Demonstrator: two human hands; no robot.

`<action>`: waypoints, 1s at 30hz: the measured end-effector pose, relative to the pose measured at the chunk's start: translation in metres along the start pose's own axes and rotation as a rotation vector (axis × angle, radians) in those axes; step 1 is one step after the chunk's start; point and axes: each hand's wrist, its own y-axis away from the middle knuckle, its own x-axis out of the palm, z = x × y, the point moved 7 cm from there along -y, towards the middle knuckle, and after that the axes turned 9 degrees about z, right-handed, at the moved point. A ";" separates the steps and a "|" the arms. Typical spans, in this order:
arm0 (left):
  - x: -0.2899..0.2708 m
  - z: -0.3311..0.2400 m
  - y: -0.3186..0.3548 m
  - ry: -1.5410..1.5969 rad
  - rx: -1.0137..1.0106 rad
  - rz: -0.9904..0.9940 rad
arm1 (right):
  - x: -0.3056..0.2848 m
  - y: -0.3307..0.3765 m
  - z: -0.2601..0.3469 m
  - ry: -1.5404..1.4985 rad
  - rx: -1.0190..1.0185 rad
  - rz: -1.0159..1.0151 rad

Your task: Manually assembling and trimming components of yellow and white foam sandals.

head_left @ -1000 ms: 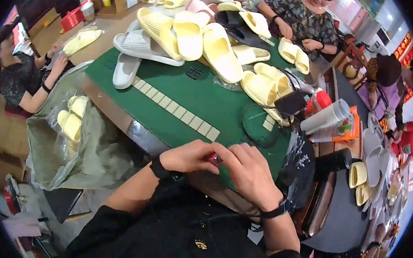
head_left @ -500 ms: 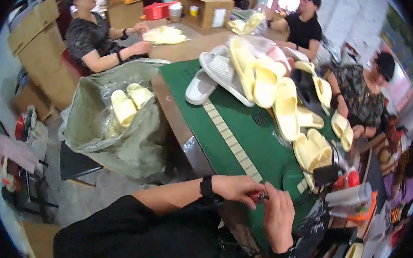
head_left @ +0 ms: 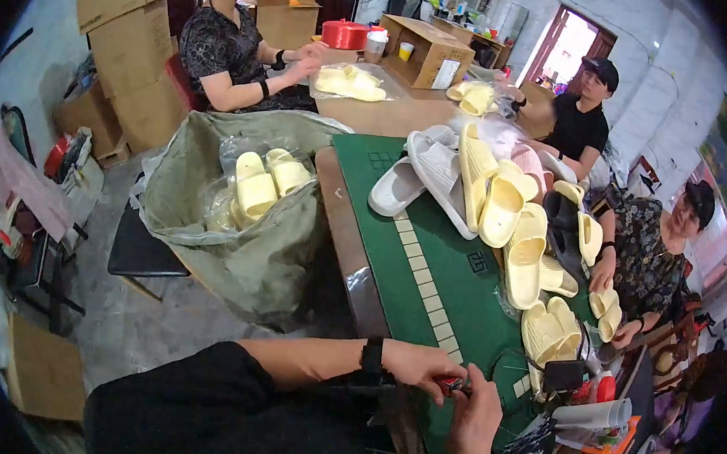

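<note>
My left hand [head_left: 413, 364], reaching in from the left over the near edge of the green mat [head_left: 474, 328], is closed on a small red object [head_left: 452, 385] with dark or metallic parts. Its exact kind is too small to make out. The fingers of my right hand [head_left: 477, 416] are bent against the object's right end, partly hiding it. Beyond my hands, a pair of pale yellow slippers [head_left: 552, 331] lies on the mat. Farther back is a heap of yellow, pink and black slippers, with grey slippers [head_left: 434, 177] at its left.
A large grey-green sack [head_left: 239, 260] with bagged yellow slippers stands left of the table. A black adapter [head_left: 562, 376] and a clear plastic cup [head_left: 595, 414] lie at the right. Three people sit around the table; cardboard boxes [head_left: 131, 50] are stacked at the back left.
My view has tilted up and shifted, so the scene sits lower and farther right. Both hands stay together at the red object.
</note>
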 end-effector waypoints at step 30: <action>-0.047 0.004 0.053 -0.440 -0.039 -0.478 | 0.047 -0.071 -0.010 -0.309 0.310 -0.134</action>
